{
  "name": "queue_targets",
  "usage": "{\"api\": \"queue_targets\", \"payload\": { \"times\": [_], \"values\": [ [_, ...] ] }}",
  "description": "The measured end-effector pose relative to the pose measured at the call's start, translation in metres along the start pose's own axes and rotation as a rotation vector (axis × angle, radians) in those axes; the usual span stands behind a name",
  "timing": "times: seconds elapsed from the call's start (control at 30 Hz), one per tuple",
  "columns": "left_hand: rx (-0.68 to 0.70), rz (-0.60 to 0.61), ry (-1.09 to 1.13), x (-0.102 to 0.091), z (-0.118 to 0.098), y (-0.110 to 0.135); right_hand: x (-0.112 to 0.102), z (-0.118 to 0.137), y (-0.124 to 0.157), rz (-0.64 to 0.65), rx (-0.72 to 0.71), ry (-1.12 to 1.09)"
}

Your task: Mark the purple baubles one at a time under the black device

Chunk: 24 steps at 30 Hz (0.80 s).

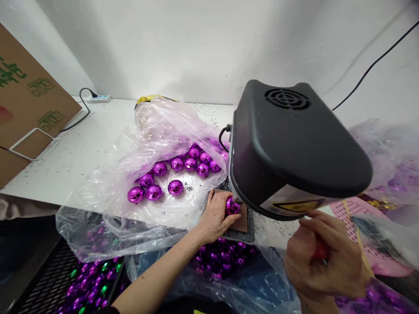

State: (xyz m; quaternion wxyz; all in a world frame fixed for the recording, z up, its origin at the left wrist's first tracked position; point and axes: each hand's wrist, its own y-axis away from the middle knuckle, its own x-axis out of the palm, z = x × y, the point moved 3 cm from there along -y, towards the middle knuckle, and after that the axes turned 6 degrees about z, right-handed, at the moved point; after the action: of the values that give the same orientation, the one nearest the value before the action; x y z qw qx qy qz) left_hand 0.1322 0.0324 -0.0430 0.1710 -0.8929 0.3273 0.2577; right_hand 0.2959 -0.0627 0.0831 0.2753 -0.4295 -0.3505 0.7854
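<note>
My left hand [216, 216] grips a shiny purple faceted ball [232, 206] between thumb and fingers. It holds the ball over a brown pad [242, 222] at the base of a black machine [294, 144]. The machine's housing hides whatever is just above the ball. Right of and below the housing, my right hand [327, 257] is closed around a small red rounded object [321, 250], mostly hidden by the fingers. Several more purple faceted balls [176, 164] lie left of the machine, on and under clear plastic sheeting [111, 187].
Many purple balls [225, 259] fill a plastic-lined container below the table edge. A black crate [42, 279] at lower left holds purple and green pieces. A pink perforated basket [356, 213] stands at right. A cardboard box [36, 87] and a power strip [98, 99] are at left.
</note>
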Motion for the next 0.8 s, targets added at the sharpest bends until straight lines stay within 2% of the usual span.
{"api": "queue_targets", "payload": {
  "times": [0.43,0.67,0.8],
  "values": [
    [-0.015,-0.018,0.048,-0.002,-0.004,-0.001,0.005,-0.009,0.009,0.062,-0.012,-0.011],
    [-0.021,0.003,0.034,-0.002,-0.003,0.0,0.01,-0.014,0.018,-0.011,-0.039,-0.044],
    [-0.014,0.014,0.001,-0.001,-0.002,-0.001,0.02,-0.016,0.023,-0.046,-0.076,-0.007]
  ]
}}
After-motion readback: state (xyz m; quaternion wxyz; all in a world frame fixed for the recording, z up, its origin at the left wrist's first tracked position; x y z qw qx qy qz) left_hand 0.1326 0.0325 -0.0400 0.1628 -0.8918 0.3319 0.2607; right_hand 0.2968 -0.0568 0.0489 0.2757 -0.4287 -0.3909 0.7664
